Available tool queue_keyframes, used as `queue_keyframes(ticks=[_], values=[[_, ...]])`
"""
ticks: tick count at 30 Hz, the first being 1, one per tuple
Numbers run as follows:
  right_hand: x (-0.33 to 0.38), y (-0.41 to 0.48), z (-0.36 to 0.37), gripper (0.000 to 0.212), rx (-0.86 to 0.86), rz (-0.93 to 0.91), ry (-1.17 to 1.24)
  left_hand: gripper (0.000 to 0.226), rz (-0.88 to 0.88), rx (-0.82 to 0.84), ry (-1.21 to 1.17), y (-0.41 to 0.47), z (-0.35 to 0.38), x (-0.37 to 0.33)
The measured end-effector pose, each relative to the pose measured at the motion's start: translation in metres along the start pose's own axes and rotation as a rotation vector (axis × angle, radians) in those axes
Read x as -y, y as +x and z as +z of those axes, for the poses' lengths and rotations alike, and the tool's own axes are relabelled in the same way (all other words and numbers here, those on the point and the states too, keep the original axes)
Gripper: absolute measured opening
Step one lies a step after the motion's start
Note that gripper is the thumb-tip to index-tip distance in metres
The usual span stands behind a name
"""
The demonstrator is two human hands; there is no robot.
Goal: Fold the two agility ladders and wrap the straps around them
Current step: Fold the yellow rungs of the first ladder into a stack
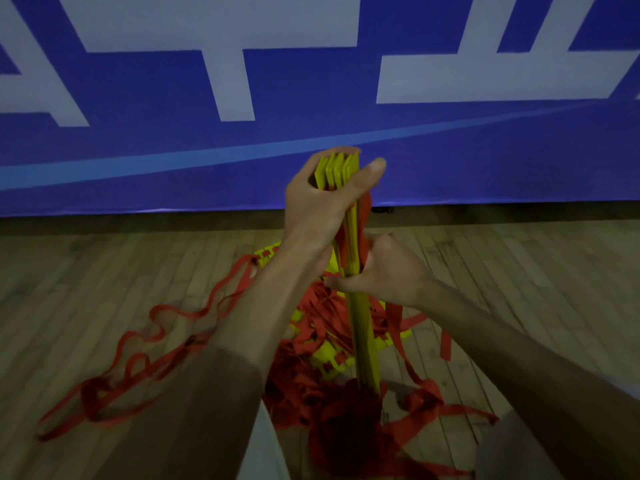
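Observation:
A bundle of yellow ladder rungs (362, 334) stands upright in front of me, stacked flat together. My left hand (322, 202) grips the bundle's top end, fingers curled round it. Lower down, my right hand (384, 268) grips the middle of the same bundle, thumb across the front. Red straps (332, 407) hang from the rungs and pile up on the floor below. More yellow rungs (325, 355) lie under the pile, partly hidden. A long loose red strap (145, 355) trails to the left over the floor.
The wooden floor (104, 271) runs left and right of the pile. A blue banner with large white letters (311, 98) covers the wall straight ahead, close behind the bundle. My knees show at the bottom edge.

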State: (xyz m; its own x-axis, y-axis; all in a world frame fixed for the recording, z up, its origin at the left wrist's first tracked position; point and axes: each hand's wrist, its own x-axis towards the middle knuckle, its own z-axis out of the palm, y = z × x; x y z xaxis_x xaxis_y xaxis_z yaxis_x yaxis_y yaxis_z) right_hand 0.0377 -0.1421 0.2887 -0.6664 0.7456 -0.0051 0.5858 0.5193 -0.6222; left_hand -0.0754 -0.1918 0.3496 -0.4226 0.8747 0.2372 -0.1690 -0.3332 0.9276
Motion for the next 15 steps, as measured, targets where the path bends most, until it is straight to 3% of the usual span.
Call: queue_keyframes(ticks=[4, 7, 11, 13, 15], values=[[-0.007, 0.002, -0.016, 0.051, -0.083, 0.086, 0.05, 0.064, 0.026, 0.093, -0.01, 0.007, 0.005, 0.004], [-0.027, -0.008, -0.042, 0.049, -0.229, 0.112, 0.3, 0.095, -0.041, 0.167, 0.045, 0.006, 0.018, 0.018], [-0.033, -0.004, -0.06, 0.049, -0.375, 0.133, 0.366, 0.08, -0.175, 0.32, 0.278, -0.005, 0.006, 0.039], [-0.029, -0.006, -0.069, 0.034, -0.526, 0.072, 0.435, 0.077, -0.222, 0.441, 0.439, -0.007, 0.002, 0.053], [-0.025, -0.008, -0.079, 0.034, -0.626, 0.039, 0.519, 0.079, -0.318, 0.569, 0.612, -0.008, -0.001, 0.062]])
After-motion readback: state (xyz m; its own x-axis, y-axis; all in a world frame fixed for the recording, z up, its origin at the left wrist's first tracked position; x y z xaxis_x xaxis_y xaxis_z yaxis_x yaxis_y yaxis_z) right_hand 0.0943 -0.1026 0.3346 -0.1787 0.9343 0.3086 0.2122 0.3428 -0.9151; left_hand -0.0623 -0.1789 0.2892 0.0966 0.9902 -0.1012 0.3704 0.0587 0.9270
